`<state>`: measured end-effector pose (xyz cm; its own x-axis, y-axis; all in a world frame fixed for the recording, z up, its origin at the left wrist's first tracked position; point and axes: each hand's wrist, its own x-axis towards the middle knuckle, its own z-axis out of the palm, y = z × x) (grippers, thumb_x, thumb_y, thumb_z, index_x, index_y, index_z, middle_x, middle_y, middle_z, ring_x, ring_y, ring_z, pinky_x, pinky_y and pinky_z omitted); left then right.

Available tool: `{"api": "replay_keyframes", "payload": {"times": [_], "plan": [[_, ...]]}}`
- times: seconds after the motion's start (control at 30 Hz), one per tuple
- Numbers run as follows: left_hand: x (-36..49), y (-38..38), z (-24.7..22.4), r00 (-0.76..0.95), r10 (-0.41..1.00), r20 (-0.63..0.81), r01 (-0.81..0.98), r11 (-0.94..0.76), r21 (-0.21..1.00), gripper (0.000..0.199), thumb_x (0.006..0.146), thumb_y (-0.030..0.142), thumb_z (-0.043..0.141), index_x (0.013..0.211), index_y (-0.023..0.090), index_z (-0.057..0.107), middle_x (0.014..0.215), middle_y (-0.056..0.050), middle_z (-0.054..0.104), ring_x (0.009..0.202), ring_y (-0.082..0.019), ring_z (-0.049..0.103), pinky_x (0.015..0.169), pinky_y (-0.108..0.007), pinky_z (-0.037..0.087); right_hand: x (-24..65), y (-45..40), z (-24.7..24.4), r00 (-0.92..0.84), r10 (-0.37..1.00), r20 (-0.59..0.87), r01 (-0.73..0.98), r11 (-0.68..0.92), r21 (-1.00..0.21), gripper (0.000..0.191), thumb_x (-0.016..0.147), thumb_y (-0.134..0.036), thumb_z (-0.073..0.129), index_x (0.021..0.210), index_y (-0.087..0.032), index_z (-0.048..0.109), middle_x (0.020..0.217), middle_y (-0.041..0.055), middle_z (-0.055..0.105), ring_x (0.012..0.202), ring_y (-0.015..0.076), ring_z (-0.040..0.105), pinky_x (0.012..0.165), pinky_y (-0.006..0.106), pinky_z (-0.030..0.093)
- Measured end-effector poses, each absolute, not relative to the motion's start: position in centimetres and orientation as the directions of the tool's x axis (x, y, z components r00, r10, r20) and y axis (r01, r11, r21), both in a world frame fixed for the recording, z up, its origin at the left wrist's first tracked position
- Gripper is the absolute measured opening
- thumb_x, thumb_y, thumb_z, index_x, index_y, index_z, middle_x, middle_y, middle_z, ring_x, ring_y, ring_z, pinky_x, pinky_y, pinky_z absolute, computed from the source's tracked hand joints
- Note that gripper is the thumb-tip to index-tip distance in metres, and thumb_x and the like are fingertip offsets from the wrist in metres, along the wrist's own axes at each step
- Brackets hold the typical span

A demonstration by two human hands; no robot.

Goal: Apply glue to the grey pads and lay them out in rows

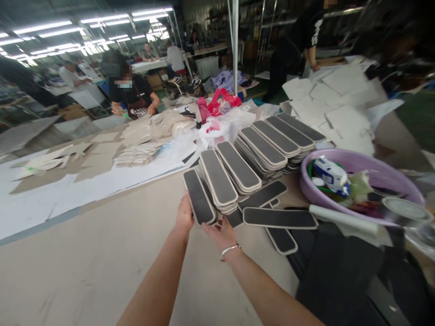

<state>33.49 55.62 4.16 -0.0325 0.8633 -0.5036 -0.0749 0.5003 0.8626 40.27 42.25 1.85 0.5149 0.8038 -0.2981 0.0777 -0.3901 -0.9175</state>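
Note:
A dark rounded strip with a pale border (199, 198) lies at the left end of a row of stacks. My left hand (184, 211) grips its left edge, fingers closed against it. At its near end, my right hand (220, 232) holds the corner, a bracelet on the wrist. Right beside it stands a tall stack of similar strips (218, 177), with another stack (239, 166) after that. Loose strips (280, 218) lie crossed over each other to the right of my right hand. The undersides of the held strip are hidden.
A purple basin (307, 181) with packets sits at the right, near black sheets (340, 271). Plastic bags (220, 129) lie behind the stacks. Across the table (136, 253), a masked person handles beige pieces (139, 131); another person stands by pale sheets (346, 99).

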Motion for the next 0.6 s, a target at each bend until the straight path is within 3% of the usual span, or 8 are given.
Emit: {"api": "replay_keyframes", "payload": {"times": [0.1,0.2,0.3,0.37,0.47,0.53,0.6], "plan": [[31.4,53.4,3.8,-0.271,0.898,-0.346,-0.105,0.329,0.938,0.034,0.089,0.049,0.050,0.108,0.021,0.056,0.112,-0.007,0.061,0.106,-0.017,0.060,0.090,-0.030,0.048,43.6,38.4,2.8,0.469,0.852,-0.231,0.301,-0.400,-0.866,0.060,0.070,-0.048,0.067,0.119,-0.015,0.059,0.113,0.0134,0.064,0.101,0.0276,0.061,0.087,0.039,0.051],[29.4,47.9,1.8,-0.342,0.914,-0.216,-0.068,0.205,0.976,0.033,0.081,0.047,0.059,0.098,0.019,0.058,0.092,-0.003,0.062,0.082,-0.015,0.063,0.078,-0.029,0.051,49.7,34.5,3.4,0.405,0.904,-0.138,0.528,-0.355,-0.771,0.054,0.076,-0.036,0.060,0.126,-0.015,0.055,0.128,0.0121,0.056,0.122,0.0270,0.047,0.108,0.040,0.034],[30.0,41.3,-0.4,-0.082,0.983,-0.165,0.164,0.176,0.971,0.028,0.076,0.044,0.065,0.085,0.018,0.062,0.079,-0.004,0.063,0.077,-0.018,0.061,0.076,-0.031,0.051,56.2,32.7,2.9,0.400,0.907,-0.134,0.680,-0.392,-0.620,0.061,0.075,-0.025,0.059,0.134,-0.012,0.047,0.140,0.0168,0.042,0.134,0.0324,0.029,0.112,0.049,0.021],[32.0,38.4,-1.2,0.171,0.982,-0.076,0.332,0.015,0.943,0.021,0.080,0.037,0.061,0.090,0.019,0.065,0.092,-0.008,0.065,0.091,-0.023,0.061,0.087,-0.036,0.048,59.3,32.6,2.2,0.399,0.901,-0.169,0.742,-0.425,-0.518,0.069,0.070,-0.019,0.062,0.136,-0.012,0.044,0.141,0.0185,0.041,0.137,0.0363,0.021,0.111,0.056,0.014],[36.0,37.6,-1.5,0.425,0.904,0.043,0.525,-0.285,0.802,0.034,0.081,0.022,0.053,0.114,0.016,0.062,0.125,-0.016,0.056,0.122,-0.030,0.047,0.104,-0.043,0.036,61.9,33.4,1.8,0.351,0.904,-0.243,0.811,-0.423,-0.403,0.075,0.060,-0.019,0.072,0.132,-0.016,0.050,0.130,0.0178,0.051,0.129,0.0392,0.034,0.107,0.060,0.017],[38.4,38.6,-1.2,0.475,0.880,0.020,0.667,-0.374,0.644,0.047,0.079,0.016,0.051,0.126,0.010,0.055,0.139,-0.020,0.044,0.134,-0.035,0.033,0.109,-0.048,0.028,62.6,34.0,2.2,0.314,0.907,-0.280,0.843,-0.402,-0.357,0.070,0.055,-0.019,0.076,0.123,-0.018,0.058,0.121,0.0156,0.057,0.121,0.0369,0.044,0.106,0.054,0.024],[40.1,40.0,-0.8,0.473,0.879,-0.066,0.780,-0.382,0.496,0.053,0.078,0.014,0.050,0.130,0.005,0.050,0.142,-0.024,0.039,0.135,-0.039,0.029,0.109,-0.051,0.026,63.2,34.5,3.0,0.286,0.906,-0.311,0.859,-0.386,-0.335,0.053,0.060,-0.020,0.073,0.112,-0.020,0.065,0.114,0.0119,0.061,0.112,0.0309,0.053,0.101,0.044,0.032]]}}
